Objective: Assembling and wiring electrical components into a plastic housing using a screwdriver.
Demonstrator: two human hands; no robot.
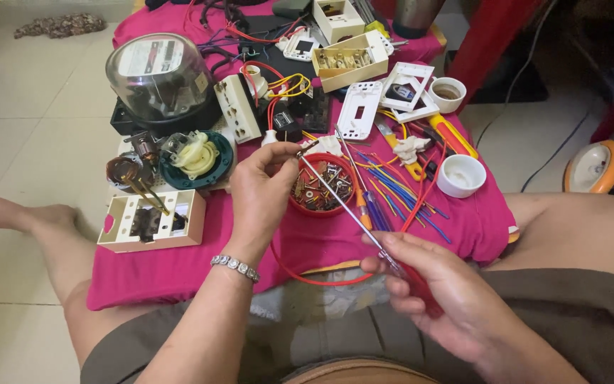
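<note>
Above the red bowl (pixel 319 186) of screws, on the pink cloth (pixel 179 267), work in mid-course. Left hand (pixel 261 195) raised, fingers pinched closed on a small metal part (pixel 300 151), too small to tell exactly what. Right hand (pixel 438 299) wrapped closed around the red handle of a screwdriver (pixel 353 210), shaft slanting up to the left, tip touching that part. Judging from this: fastening or loosening under way, not finished. Around the hands, many pieces lying open and unassembled: a beige switch box (pixel 152 220), white socket plates (pixel 360 110), cut coloured wires (pixel 392 188), a glass-domed meter (pixel 159 75), two white cups (pixel 461 175). A red wire (pixel 307 274) looping below the bowl. Much left apart, as far as visible.
</note>
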